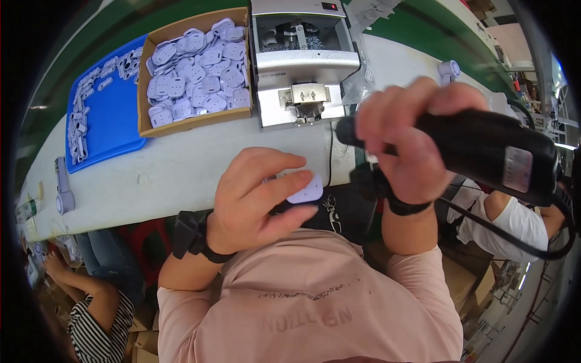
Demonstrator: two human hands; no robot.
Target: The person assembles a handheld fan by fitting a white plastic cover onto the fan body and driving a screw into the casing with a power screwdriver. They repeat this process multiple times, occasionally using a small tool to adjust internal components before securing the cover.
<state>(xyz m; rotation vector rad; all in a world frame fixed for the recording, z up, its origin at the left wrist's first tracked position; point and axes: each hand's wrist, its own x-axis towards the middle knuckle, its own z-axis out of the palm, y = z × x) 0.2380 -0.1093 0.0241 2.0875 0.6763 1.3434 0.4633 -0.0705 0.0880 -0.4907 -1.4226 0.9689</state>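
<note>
My left hand (257, 193) is closed around a pale lavender plastic cover (307, 191) with rounded corners and small holes, held just off the table's near edge. My fingers hide part of the cover. In my right hand (411, 133) is a black electric screwdriver (484, 145), lying nearly level with its tip end toward the left. A cable loops down from its rear end. Behind both hands stands a silver screw feeder (305, 66) with loose screws in its open top and a metal outlet at the front. My right hand is slightly blurred.
A cardboard box (193, 124) full of similar lavender covers stands left of the feeder. Beside it lies a blue tray (112, 136) with small pale parts. Handheld-fan-shaped devices (63, 187) rest on the white table (200, 160). Other people sit at both sides.
</note>
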